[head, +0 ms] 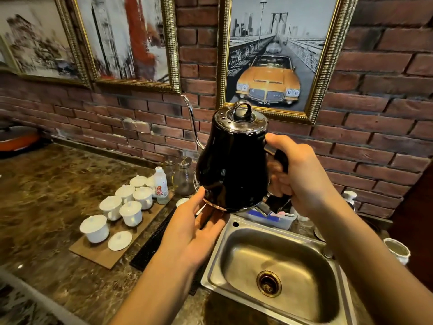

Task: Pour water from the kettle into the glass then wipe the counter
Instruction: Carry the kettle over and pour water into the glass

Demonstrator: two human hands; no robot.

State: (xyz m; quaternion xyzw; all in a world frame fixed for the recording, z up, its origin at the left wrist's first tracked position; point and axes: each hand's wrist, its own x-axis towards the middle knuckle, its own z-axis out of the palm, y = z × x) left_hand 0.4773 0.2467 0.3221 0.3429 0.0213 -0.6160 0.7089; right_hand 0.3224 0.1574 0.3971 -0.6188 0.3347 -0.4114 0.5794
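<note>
A black gooseneck kettle (233, 160) with a chrome lid hangs upright in the air above the back edge of the sink, its thin spout pointing up and left. My right hand (297, 174) is closed around its black handle. My left hand (195, 227) lies open under the kettle's bottom rim, palm up, with the thumb touching the base. Two lidded glass jars (184, 177) stand behind the kettle on the brown marble counter (46, 195). I see no drinking glass and no cloth.
A steel sink (276, 275) fills the lower right. Several white lidded cups (126, 207) sit on a wooden tray (98, 253) at left, with a small plastic bottle (161, 185). A black mat (152, 245) lies beside the sink. Framed pictures hang on the brick wall.
</note>
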